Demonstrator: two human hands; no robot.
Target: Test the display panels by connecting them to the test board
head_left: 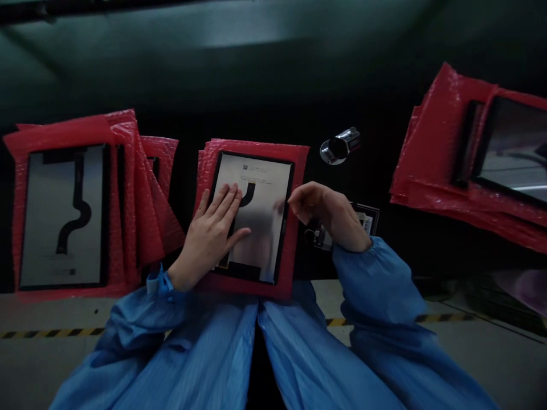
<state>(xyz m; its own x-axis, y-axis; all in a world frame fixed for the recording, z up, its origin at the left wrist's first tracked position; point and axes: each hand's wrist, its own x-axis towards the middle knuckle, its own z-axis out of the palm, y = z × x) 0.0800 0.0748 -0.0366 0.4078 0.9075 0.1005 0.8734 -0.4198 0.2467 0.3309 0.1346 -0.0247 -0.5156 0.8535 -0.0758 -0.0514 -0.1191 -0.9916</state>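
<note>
In the middle lies a tablet display panel (260, 233), its silvery back facing up, with a black ribbon cable and small printed text. It rests on red bubble-wrap sleeves (294, 171). My left hand (213, 233) is laid flat on the panel's left part, fingers stretched out, covering some of the ribbon cable. At the panel's right edge, my right hand (327, 213) is curled with thumb and fingers drawn together. Whatever its fingertips may hold is hidden or too small to name.
At left, another display panel (47, 210) lies on stacked red bubble-wrap sleeves (123, 128). More red sleeves (453, 97) sit at right beneath a dark-framed panel (517, 148). A shiny metal cylinder (342, 145) stands behind my right hand. Partly under that wrist is a small labelled item (367, 222).
</note>
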